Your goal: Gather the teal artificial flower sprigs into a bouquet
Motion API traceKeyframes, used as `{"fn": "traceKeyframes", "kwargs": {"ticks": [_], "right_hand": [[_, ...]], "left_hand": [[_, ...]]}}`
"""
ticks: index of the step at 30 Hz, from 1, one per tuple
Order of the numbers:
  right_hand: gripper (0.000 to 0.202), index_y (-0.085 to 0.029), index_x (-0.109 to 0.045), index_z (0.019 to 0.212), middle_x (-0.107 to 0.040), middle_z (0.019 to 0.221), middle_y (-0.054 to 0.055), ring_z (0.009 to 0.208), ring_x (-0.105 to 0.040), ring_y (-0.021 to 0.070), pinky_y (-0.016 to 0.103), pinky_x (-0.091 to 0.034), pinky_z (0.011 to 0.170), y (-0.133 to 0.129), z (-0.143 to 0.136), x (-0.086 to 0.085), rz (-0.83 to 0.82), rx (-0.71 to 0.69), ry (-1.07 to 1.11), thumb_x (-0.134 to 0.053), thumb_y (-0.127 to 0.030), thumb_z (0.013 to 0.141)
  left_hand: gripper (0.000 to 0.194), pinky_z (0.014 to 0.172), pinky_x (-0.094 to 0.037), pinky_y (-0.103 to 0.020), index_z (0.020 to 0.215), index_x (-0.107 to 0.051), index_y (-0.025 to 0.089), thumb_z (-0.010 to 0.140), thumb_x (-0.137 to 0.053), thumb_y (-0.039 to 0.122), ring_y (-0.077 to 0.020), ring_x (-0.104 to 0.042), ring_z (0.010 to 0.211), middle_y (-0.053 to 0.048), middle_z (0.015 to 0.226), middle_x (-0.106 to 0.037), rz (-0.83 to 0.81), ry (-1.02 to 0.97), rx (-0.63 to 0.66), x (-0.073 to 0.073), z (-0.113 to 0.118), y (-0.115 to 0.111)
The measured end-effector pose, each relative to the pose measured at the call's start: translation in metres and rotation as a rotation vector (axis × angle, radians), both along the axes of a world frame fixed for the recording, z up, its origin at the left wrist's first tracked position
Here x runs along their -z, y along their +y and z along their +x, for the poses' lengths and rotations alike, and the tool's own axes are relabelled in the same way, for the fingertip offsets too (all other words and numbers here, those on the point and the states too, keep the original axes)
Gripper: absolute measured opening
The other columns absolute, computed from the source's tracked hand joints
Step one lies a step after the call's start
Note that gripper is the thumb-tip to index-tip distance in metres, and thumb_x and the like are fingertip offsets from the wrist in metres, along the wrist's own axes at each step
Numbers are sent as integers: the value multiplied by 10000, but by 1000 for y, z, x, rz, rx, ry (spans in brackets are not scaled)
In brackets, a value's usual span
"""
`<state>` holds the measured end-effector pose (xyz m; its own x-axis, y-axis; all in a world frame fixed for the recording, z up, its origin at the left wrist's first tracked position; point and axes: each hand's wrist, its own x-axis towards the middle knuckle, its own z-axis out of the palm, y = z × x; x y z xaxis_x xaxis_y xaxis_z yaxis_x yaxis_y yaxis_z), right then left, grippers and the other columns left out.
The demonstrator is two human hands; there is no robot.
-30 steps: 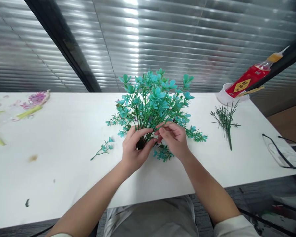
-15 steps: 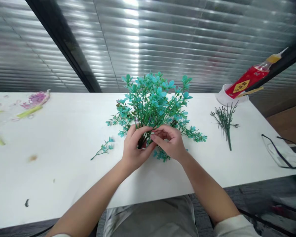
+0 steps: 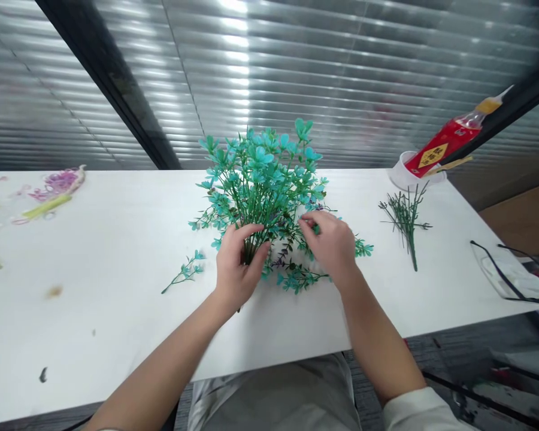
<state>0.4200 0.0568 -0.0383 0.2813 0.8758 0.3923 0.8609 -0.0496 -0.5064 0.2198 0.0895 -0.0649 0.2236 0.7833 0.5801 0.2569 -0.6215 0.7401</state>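
A leafy bunch of artificial teal-green stems (image 3: 260,173) stands upright at the middle of the white table (image 3: 130,239). My left hand (image 3: 238,263) is wrapped round its lower stems, with the thumb and forefinger curved about them. To the right, my right hand (image 3: 330,242) is pinched at the side of the bunch, over loose sprigs; what its fingertips hold, if anything, is too small to name. Below and between the hands lies a teal sprig (image 3: 299,278) on the table, beside some purple-tinged leaves (image 3: 284,254).
A small teal sprig (image 3: 186,272) lies left of my hands. At right are a bare green stem bundle (image 3: 408,224), a red-labelled bottle (image 3: 447,146) leaning in a white cup (image 3: 399,175), and eyeglasses (image 3: 505,275). Purple and yellow scraps (image 3: 56,188) lie far left.
My right hand has moved right, away from my left hand. The bunch in my left hand has shifted left and stands more apart from the loose sprigs.
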Motion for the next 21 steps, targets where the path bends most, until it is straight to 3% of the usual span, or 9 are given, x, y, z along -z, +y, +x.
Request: {"fn": "traceKeyframes", "kwargs": {"ticks": [4, 7, 10, 17, 21], "right_hand": [[243, -257, -735, 870, -700, 757, 11, 680, -597, 197, 288, -326, 549, -9, 35, -21, -311, 162, 28, -704, -487, 797], [223, -268, -738, 845, -698, 770, 4, 724, -605, 202, 284, -321, 538, -19, 55, -31, -516, 182, 5, -755, -448, 715], [181, -276, -744, 845, -709, 837, 3, 757, -601, 199, 285, -323, 541, -24, 64, -33, -604, 214, -31, -752, -380, 698], [103, -278, -734, 788, -703, 811, 9, 740, -573, 195, 289, -295, 560, -24, 63, -31, -651, 258, -118, -658, -345, 777], [145, -274, -717, 861, -712, 880, -7, 718, -553, 181, 287, -297, 577, -26, 64, -32, -377, 325, -112, -609, -367, 832]], "left_hand": [[294, 439, -343, -212, 1156, -546, 253, 895, -677, 218, -42, -404, 505, 7, 877, -498, -64, -72, 33, 4, 0, 1], [279, 413, -308, -212, 1140, -508, 260, 909, -656, 211, -12, -387, 460, -10, 985, -537, -126, -117, 62, 5, 1, -1], [228, 436, -327, -214, 1094, -493, 247, 921, -632, 196, -5, -392, 463, -28, 1053, -572, -131, -111, 66, 3, 1, -2], [142, 486, -347, -210, 877, -488, 204, 911, -621, 167, -63, -495, 554, 17, 799, -513, 15, 7, 2, -6, 1, -3], [131, 490, -348, -208, 870, -479, 205, 923, -598, 193, -83, -541, 584, 11, 779, -519, 43, 53, -23, -6, 2, -3]]}}
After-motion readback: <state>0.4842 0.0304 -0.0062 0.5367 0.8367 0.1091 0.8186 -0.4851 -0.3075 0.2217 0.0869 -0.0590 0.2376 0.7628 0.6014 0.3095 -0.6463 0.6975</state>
